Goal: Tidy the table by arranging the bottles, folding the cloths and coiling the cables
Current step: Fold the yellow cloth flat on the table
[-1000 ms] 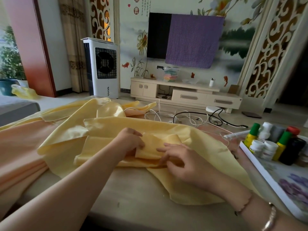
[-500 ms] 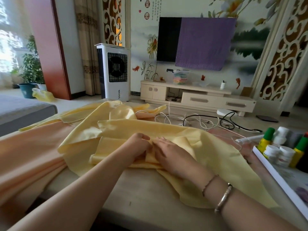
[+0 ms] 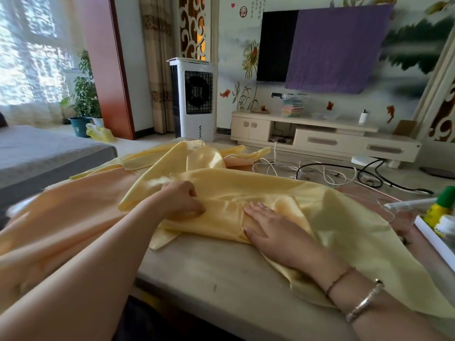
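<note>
Still stuck on the cloths, honestly.
My left hand (image 3: 181,200) pinches the yellow cloth (image 3: 246,188), my right hand (image 3: 275,227) presses it flat; the cables (image 3: 320,171) behind it are uncoiled.

A glossy yellow cloth (image 3: 258,193) lies rumpled on the counter (image 3: 221,274), overlapping a peach cloth (image 3: 73,217); tangled cables (image 3: 320,173) lie behind.

Air cooler (image 3: 195,99), covered television (image 3: 317,46)

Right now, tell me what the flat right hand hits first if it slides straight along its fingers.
Likely the left hand, gripping the shiny yellow cloth just beyond the right hand; depth is uncertain.
</note>
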`<state>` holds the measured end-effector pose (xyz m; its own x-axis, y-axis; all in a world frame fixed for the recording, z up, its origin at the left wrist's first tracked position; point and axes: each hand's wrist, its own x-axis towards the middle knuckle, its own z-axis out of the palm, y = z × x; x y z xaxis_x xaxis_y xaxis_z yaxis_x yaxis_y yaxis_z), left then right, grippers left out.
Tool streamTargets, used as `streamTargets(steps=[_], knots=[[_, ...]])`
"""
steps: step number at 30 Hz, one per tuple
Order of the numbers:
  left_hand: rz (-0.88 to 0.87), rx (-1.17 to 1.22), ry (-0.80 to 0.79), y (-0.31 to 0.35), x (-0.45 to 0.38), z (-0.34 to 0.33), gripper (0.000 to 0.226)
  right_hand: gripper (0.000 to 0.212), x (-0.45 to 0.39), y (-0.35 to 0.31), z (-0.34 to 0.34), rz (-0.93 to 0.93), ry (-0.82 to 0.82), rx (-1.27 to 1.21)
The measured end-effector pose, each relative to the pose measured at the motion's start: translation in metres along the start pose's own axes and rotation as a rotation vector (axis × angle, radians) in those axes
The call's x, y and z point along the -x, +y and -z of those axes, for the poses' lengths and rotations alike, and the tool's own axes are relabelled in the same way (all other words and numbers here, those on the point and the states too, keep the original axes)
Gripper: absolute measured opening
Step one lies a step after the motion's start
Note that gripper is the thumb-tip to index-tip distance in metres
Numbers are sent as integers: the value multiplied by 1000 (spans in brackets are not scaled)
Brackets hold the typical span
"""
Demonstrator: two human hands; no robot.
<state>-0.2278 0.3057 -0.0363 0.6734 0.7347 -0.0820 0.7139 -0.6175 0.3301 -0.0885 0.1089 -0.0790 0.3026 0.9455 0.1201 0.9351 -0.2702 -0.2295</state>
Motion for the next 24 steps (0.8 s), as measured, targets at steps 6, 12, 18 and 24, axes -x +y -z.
streamTargets(steps=[6,12,18,24], knots=[[-44,160,23,-1,1,9,16,62,1,-1,-1,-4,-1,22],[-10,637,70,0,11,32,13,63,2,-1,0,-12,-24,22],[170,1264,-279,25,24,30,25,63,4,-3,1,-10,-4,-40],[147,1685,-423,66,23,10,6,41,8,-3,12,-40,297,-375]])
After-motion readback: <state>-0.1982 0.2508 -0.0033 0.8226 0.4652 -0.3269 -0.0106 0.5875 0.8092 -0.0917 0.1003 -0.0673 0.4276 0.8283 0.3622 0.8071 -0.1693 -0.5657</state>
